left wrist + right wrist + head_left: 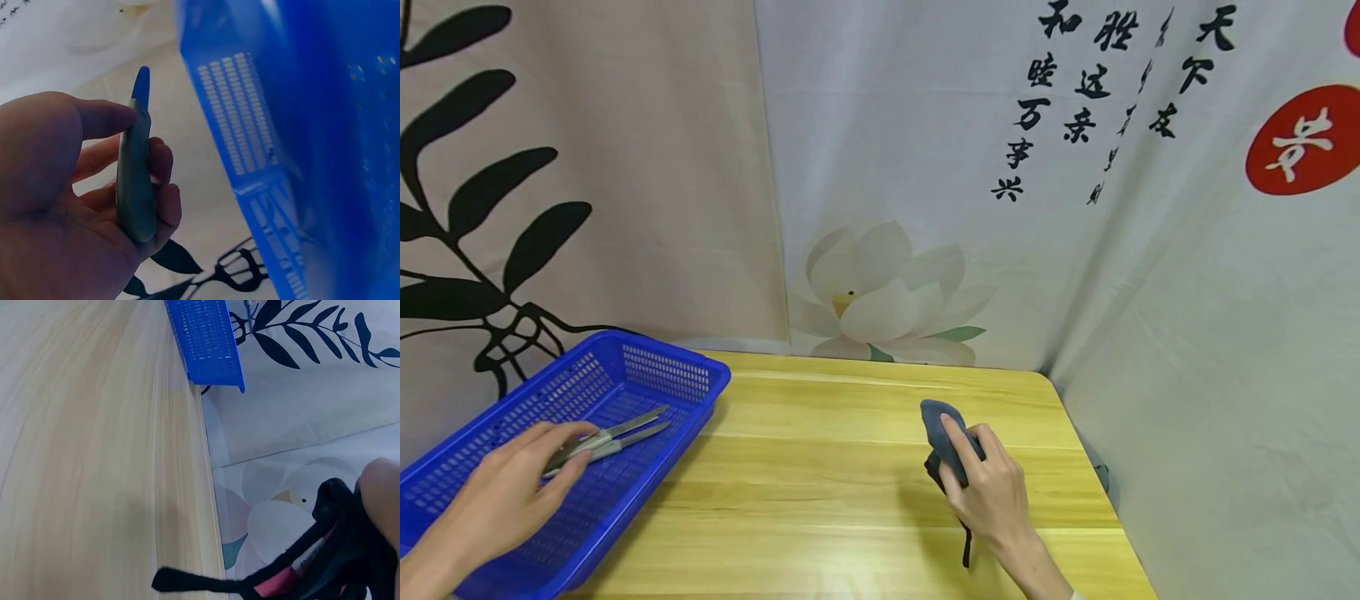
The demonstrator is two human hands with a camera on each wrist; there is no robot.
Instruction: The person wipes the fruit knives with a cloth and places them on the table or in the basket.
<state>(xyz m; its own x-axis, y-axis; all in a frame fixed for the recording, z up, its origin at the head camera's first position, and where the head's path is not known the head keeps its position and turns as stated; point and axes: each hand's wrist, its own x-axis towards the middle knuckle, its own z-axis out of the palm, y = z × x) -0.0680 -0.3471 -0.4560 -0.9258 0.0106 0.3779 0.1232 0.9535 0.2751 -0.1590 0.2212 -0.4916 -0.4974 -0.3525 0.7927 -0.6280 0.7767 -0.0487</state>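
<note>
My left hand [512, 483] is over the blue plastic basket [700, 392] and grips a knife [625, 429] by its grey-green handle [134, 187], thumb laid along it. In the head view a second, similar blade [643, 435] shows close beside the first. My right hand [992, 492] holds a bunched soft item [942, 425], blue-grey on one side and black on another, above the right part of the table. From it dangles a black strap [194, 580], and a pink patch [278, 582] shows in the right wrist view. I cannot tell what kind of thing it is.
The light wooden table [805, 467] lies between the two hands, its right edge sloping away beside a hanging cloth. A pale curtain [895, 167] with printed leaves, a lotus and characters stands behind it. The basket has perforated sides and sits along the left.
</note>
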